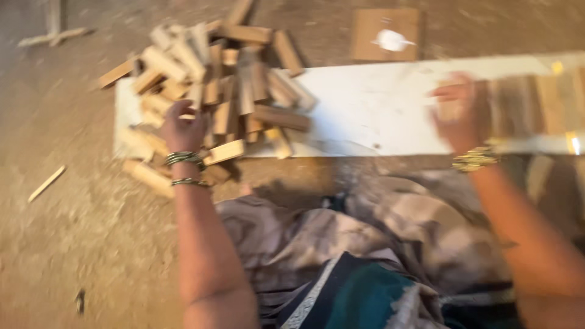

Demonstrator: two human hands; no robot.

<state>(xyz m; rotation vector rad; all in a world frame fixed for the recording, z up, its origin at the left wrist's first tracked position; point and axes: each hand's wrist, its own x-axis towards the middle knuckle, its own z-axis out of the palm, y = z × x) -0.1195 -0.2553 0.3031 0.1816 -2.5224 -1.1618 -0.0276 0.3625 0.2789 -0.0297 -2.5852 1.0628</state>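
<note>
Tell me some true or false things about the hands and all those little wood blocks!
1. The left hand is on the pile of wooden blocks. True.
2. The pile lies at the right end of the white board. False: it lies at the left end.
3. Both wrists wear bangles. True.
4. The right hand rests on the dirt floor. False: it is over the white board, beside a row of blocks.

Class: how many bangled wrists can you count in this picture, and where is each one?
2. The left hand wears dark bangles and reaches into the pile of wooden blocks; the right hand wears gold bangles, over the white board. None seem hidden.
</note>
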